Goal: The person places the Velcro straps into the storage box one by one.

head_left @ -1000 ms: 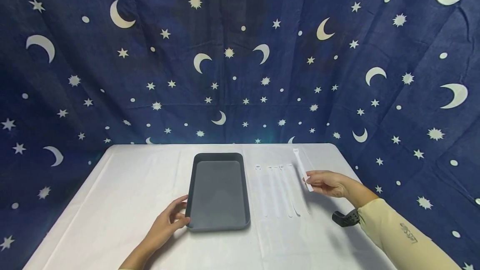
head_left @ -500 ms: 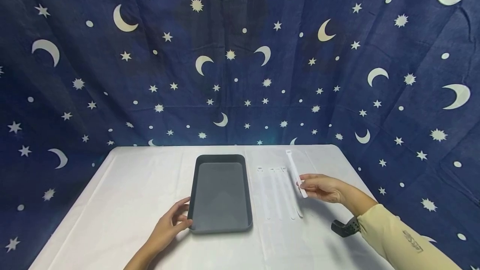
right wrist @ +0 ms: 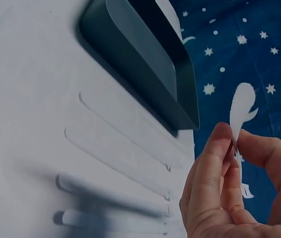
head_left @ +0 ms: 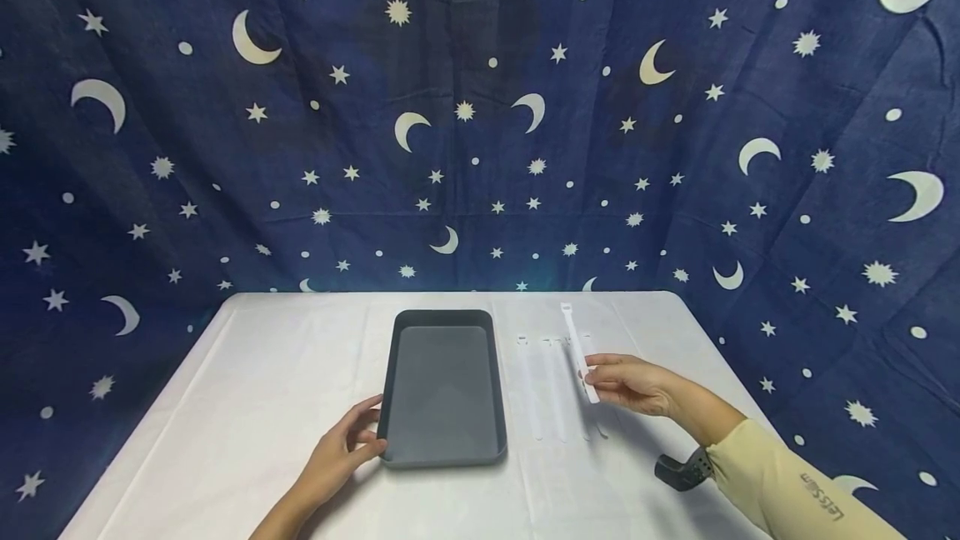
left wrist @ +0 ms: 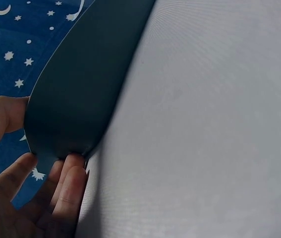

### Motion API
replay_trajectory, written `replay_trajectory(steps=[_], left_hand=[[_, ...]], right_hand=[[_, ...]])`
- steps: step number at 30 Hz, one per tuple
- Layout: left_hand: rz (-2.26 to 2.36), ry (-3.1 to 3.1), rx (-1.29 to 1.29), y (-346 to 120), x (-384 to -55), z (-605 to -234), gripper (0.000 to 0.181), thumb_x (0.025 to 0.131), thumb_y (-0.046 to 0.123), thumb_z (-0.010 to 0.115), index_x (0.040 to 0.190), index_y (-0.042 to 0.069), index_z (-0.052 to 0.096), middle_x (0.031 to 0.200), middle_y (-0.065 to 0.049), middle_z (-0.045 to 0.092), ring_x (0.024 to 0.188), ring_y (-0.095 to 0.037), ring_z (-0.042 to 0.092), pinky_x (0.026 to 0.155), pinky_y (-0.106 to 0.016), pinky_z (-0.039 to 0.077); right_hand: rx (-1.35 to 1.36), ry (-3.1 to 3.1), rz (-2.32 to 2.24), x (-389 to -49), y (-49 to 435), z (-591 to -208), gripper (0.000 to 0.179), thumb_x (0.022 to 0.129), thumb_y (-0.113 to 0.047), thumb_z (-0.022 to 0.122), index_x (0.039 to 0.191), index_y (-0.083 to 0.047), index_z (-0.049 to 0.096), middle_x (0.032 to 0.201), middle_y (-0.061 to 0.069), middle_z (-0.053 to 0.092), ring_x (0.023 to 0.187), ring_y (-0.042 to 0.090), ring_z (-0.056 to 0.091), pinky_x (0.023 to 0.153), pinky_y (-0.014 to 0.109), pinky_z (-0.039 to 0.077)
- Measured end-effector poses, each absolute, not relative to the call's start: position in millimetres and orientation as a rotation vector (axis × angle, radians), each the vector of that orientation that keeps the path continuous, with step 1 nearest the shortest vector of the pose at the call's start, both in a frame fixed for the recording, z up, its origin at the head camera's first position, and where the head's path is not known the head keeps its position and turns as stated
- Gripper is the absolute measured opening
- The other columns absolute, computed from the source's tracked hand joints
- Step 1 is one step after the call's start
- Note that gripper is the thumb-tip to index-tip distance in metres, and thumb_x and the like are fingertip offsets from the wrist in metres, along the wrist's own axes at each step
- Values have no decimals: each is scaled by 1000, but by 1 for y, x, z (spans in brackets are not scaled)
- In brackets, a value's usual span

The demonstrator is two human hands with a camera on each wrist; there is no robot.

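In the head view, my left hand (head_left: 333, 452) holds the dark grey tray (head_left: 448, 463) at its near left corner. The thumb lies at the rim and other fingers touch the outer wall, as the left wrist view shows. My right hand (head_left: 633, 387) pinches a thin white strap (head_left: 576, 348) with a slotted head, raised above the table and tilted, head pointing away. In the right wrist view this strap (right wrist: 242, 106) sits between thumb and fingertips. Beneath and left of that hand, several similar white straps (head_left: 528, 390) lie side by side, partly hidden by the raised one.
A white-covered table (head_left: 285, 357) bears everything. Behind it hangs a dark blue curtain (head_left: 360, 248) with moons and stars. The tray's interior is bare. A black wrist device (head_left: 682, 472) hangs below the right sleeve (head_left: 780, 482).
My right hand has moved left with the strap, which now hangs over the row of straps. My left hand stays at the tray's corner; the view has shifted slightly.
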State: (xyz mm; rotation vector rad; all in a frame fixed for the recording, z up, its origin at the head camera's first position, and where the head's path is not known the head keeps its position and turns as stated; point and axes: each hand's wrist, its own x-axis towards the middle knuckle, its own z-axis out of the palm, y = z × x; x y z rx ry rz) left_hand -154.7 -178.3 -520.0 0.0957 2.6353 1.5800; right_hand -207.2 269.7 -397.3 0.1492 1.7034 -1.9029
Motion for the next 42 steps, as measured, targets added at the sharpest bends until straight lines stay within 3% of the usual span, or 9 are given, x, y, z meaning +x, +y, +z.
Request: replay_trajectory(steps=[15, 25, 33, 42], left_hand=[[1580, 2662, 105, -179, -153, -519, 66, 87, 39, 73, 145, 23, 46, 129, -5, 64, 95, -7, 64, 96, -51, 47], [1600, 2664, 118, -178, -153, -524, 64, 87, 38, 74, 144, 25, 48, 129, -4, 65, 94, -5, 65, 96, -50, 48], [1611, 2662, 108, -177, -153, -524, 64, 86, 38, 74, 144, 25, 48, 129, -4, 65, 94, -5, 65, 96, -50, 48], [1623, 2659, 124, -180, -153, -523, 64, 86, 34, 75, 143, 24, 49, 128, -4, 65, 94, -6, 65, 95, -49, 49]], right_hand=[[163, 1765, -1897, -201, 244, -409, 62, 88, 5, 61, 141, 13, 30, 92, 6, 67, 79, 11, 70, 70, 23, 57], [119, 1802, -1869, -197, 222, -417, 59, 86, 4, 64, 137, 12, 36, 100, 9, 65, 87, 14, 67, 76, 27, 57], [104, 1771, -1879, -198, 209, -422, 54, 88, 3, 63, 135, 12, 38, 93, 5, 65, 83, 11, 67, 76, 26, 56], [99, 1783, -1866, -201, 192, -423, 61, 86, 3, 63, 140, 12, 35, 93, 4, 62, 84, 11, 65, 76, 25, 55]])
